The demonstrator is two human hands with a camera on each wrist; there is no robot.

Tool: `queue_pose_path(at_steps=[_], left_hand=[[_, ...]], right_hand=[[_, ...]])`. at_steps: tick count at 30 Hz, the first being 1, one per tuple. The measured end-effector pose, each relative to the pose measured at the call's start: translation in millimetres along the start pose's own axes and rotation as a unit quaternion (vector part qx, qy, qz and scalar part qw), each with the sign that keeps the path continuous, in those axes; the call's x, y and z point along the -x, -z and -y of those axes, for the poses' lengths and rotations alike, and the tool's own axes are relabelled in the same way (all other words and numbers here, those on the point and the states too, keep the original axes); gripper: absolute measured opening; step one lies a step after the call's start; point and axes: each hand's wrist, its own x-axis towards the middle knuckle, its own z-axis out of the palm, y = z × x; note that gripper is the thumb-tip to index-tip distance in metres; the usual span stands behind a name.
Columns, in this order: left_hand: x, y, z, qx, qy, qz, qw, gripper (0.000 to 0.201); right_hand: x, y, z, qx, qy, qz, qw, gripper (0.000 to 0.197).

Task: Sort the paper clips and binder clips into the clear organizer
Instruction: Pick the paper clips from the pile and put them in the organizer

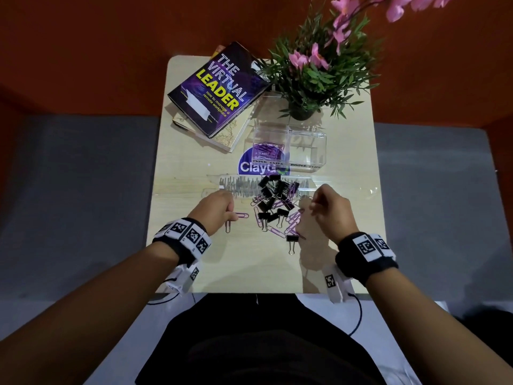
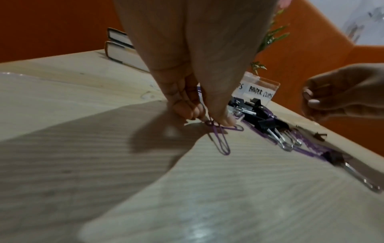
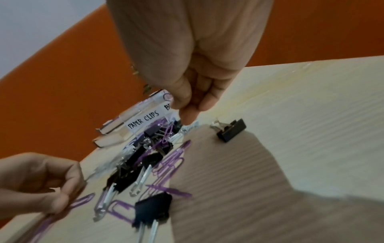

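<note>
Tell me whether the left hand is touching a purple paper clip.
Touching. The left wrist view shows the left hand pinching purple paper clips at the fingertips, their loops trailing on the table.

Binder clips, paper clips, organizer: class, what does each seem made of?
Binder clips: probably black-coated metal bodies with shiny bare wire handles.
Paper clips: bent wire, apparently purple-coated, smooth.
Organizer: clear rigid plastic, likely acrylic; the table shows through.
</note>
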Motion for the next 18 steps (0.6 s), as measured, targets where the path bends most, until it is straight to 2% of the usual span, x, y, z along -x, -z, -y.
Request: queue_pose_path(at_steps=[2, 4, 6, 7, 8, 10, 14, 15, 18], left_hand=[[0.8, -1.0, 3.8, 0.06, 0.024, -0.024, 0.998, 0.023], [0.9, -3.7, 12.0, 0.177, 0.051, -0.06, 0.981, 0.022], [1.8, -5.9, 17.6, 0.311, 0.082, -0.093, 0.942, 0.023], [2.1, -5.9, 18.3, 0.361, 0.094, -0.098, 0.923, 0.022], [1.9, -4.9, 17.0, 0.399, 0.102, -0.096, 0.906, 0.02], [1.5, -0.7, 10.9, 0.475, 0.113, -0.078, 0.869, 0.018], [-3.0, 12.1, -0.3, 0.656, 0.124, -0.033, 0.744, 0.025], [-5.0, 15.0, -2.0, 0.682, 0.123, -0.027, 0.72, 0.027], [-12.6, 23.2, -4.4, 0.716, 0.129, -0.023, 0.685, 0.035]], right_hand=[[8.5, 5.7, 1.3, 0.013, 0.021, 0.041, 0.999, 0.029], [13.6, 8.2, 2.8, 0.065, 0.047, 0.107, 0.991, 0.041], [14.6, 7.8, 3.5, 0.115, 0.067, 0.168, 0.977, 0.042], [13.8, 7.5, 4.1, 0.136, 0.087, 0.187, 0.969, 0.034], [12.3, 7.0, 5.4, 0.154, 0.111, 0.198, 0.962, 0.024], [8.3, 3.8, 6.5, 0.197, 0.134, 0.213, 0.948, 0.025], [3.0, -5.3, 12.1, 0.248, 0.14, 0.212, 0.935, 0.027], [2.3, -7.5, 12.2, 0.255, 0.148, 0.208, 0.933, 0.024], [2.0, -12.2, 11.1, 0.274, 0.145, 0.199, 0.93, 0.016]])
